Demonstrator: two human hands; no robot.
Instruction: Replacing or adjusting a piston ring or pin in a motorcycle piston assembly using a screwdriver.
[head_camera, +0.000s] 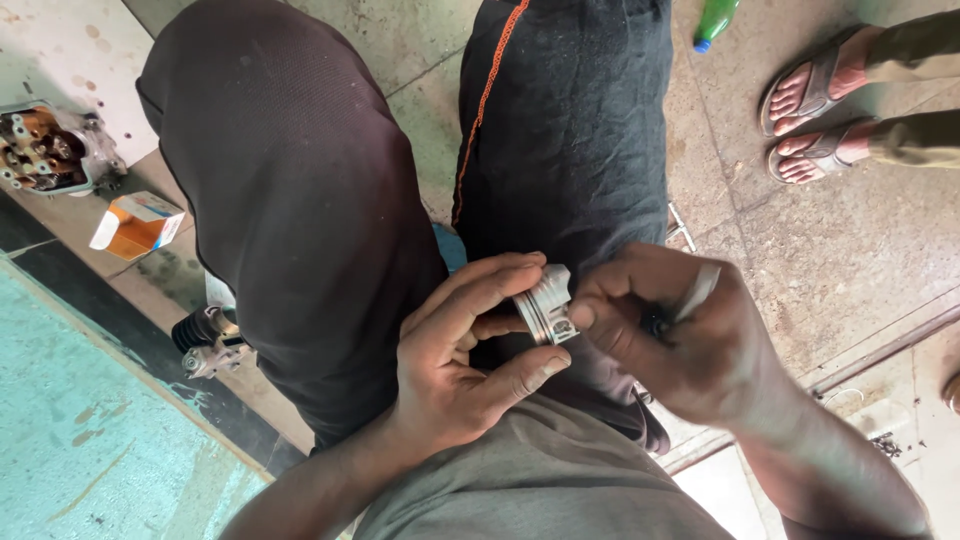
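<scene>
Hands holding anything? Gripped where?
Both hold a small grooved metal piston. Left hand pinches its sides with finger and thumb; right hand grips its far end.

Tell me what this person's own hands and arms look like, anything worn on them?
Both forearms are bare, with no sleeves showing. The left hand and right hand wear no gloves; no watch or ring is visible. The fingers look smudged with dark grime. Fingernails are short.

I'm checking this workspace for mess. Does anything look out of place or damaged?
A green bottle lies tipped on the concrete floor, and an orange-and-white box lies on its side. The small metal piston between left hand and right hand shows no visible damage.
</scene>
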